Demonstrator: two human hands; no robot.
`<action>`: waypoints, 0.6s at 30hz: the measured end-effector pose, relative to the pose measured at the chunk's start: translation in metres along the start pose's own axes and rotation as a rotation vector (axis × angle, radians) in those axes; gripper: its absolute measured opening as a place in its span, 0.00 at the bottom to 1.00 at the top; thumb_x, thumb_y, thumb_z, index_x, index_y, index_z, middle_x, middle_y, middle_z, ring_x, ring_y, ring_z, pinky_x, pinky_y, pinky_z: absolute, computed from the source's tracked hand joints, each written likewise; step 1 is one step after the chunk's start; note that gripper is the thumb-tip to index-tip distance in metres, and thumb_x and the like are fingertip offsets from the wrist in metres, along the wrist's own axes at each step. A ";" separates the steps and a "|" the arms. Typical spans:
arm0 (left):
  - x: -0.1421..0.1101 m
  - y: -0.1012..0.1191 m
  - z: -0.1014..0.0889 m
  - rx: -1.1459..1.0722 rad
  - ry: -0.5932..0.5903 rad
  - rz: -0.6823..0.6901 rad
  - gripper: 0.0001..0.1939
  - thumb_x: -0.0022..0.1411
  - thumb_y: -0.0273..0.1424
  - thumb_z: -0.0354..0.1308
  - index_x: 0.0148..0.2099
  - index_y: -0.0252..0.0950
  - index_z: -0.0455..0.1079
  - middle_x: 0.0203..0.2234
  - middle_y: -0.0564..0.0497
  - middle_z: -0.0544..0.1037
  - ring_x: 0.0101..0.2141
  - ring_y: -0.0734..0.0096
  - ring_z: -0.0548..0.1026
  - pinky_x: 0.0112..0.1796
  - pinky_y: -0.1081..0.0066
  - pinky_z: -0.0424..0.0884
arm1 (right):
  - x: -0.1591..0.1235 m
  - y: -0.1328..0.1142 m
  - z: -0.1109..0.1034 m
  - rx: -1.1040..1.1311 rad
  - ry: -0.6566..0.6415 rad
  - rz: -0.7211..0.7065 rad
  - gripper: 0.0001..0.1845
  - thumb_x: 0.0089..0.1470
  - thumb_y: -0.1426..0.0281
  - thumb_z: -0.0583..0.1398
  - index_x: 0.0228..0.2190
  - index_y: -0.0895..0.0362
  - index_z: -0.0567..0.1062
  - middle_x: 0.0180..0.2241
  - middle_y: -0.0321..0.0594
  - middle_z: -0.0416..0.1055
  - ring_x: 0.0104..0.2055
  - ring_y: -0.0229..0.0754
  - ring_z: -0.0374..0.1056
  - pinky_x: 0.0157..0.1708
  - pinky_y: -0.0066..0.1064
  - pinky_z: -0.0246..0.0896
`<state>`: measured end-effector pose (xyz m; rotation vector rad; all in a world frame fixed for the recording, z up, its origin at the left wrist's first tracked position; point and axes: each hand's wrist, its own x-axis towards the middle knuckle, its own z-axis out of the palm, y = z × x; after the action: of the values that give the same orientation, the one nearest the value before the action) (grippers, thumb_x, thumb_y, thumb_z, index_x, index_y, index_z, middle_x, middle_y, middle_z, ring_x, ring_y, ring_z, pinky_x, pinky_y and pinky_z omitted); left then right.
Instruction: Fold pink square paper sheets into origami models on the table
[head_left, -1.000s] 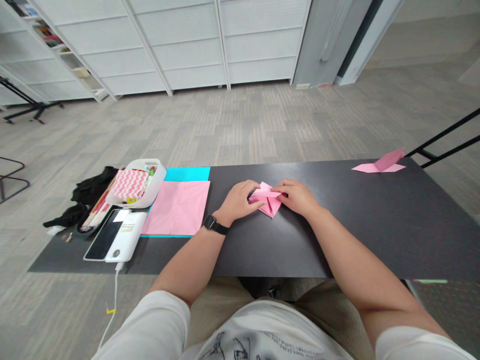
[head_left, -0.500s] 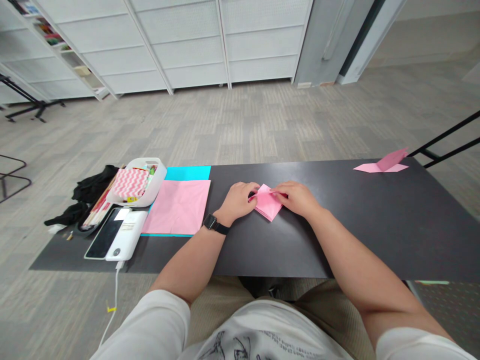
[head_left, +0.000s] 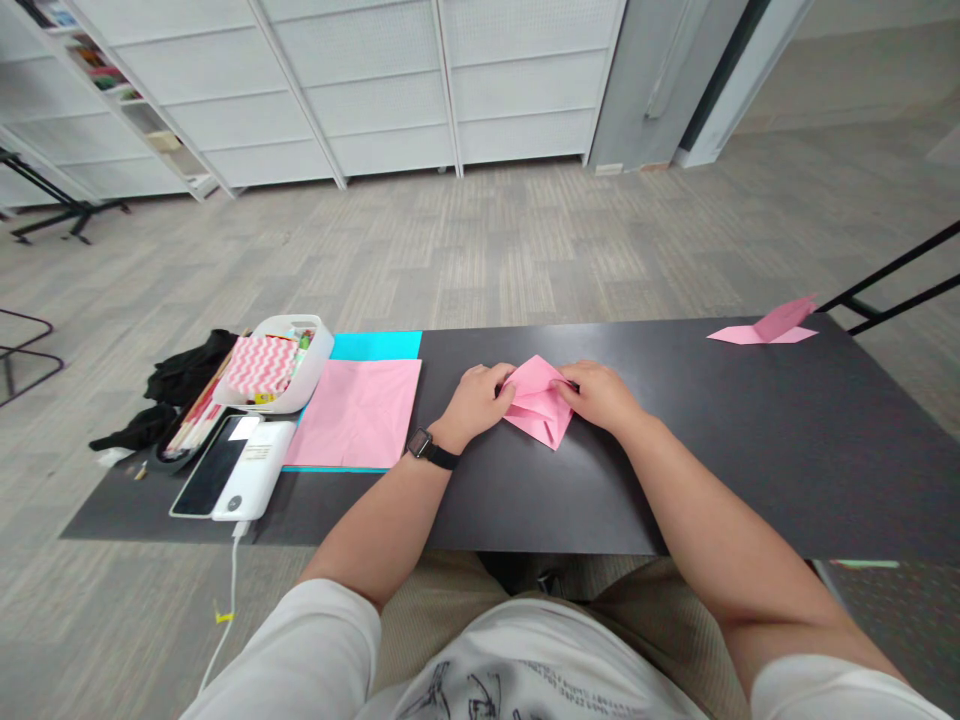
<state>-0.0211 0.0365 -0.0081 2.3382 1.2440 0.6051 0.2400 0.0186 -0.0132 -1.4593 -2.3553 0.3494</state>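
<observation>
A partly folded pink paper (head_left: 541,408) lies on the black table (head_left: 750,440) in front of me, its upper flap raised into a point. My left hand (head_left: 476,398) pinches the paper's left edge with curled fingers; a dark watch sits on that wrist. My right hand (head_left: 600,393) grips the right edge, fingers closed on the fold. Both hands rest on the table top.
A pink sheet (head_left: 358,412) lies on a cyan sheet (head_left: 375,346) to the left. Further left are a white basket (head_left: 279,362) with zigzag paper, a phone on a white power bank (head_left: 225,470), a pencil case and black cloth. Another folded pink paper (head_left: 769,327) sits far right.
The pink paper has been opened up: a flap that lay flat is now lifted into a peak between my hands. Both hands stayed nearly in place.
</observation>
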 end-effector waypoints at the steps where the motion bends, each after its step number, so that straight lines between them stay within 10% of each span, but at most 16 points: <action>1: 0.000 0.002 0.000 -0.026 -0.006 0.003 0.13 0.74 0.34 0.54 0.55 0.40 0.75 0.38 0.51 0.85 0.42 0.60 0.82 0.60 0.54 0.70 | -0.001 0.001 -0.002 0.004 -0.004 0.008 0.15 0.69 0.67 0.55 0.37 0.51 0.82 0.34 0.41 0.81 0.38 0.49 0.73 0.40 0.37 0.62; 9: -0.005 0.005 0.001 -0.130 -0.078 0.065 0.23 0.75 0.36 0.54 0.68 0.42 0.65 0.38 0.54 0.86 0.49 0.61 0.83 0.71 0.44 0.56 | -0.002 0.002 -0.005 0.035 -0.019 0.150 0.20 0.67 0.67 0.58 0.57 0.49 0.78 0.46 0.42 0.83 0.45 0.50 0.77 0.46 0.37 0.66; 13: -0.007 0.006 -0.001 -0.146 0.093 0.171 0.32 0.71 0.36 0.59 0.74 0.41 0.58 0.58 0.43 0.79 0.59 0.56 0.77 0.68 0.45 0.63 | 0.000 -0.002 -0.003 0.007 -0.016 0.189 0.20 0.66 0.68 0.58 0.57 0.50 0.79 0.48 0.44 0.83 0.48 0.51 0.77 0.47 0.38 0.68; 18: -0.009 0.013 -0.004 -0.118 0.109 0.276 0.20 0.74 0.36 0.56 0.65 0.44 0.69 0.67 0.41 0.69 0.68 0.55 0.67 0.69 0.52 0.65 | 0.001 -0.003 -0.001 0.015 0.007 0.157 0.17 0.65 0.69 0.59 0.51 0.49 0.82 0.46 0.43 0.84 0.47 0.51 0.78 0.47 0.39 0.69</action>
<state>-0.0195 0.0234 0.0007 2.4217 0.9060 0.8814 0.2376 0.0178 -0.0108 -1.6403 -2.2334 0.4008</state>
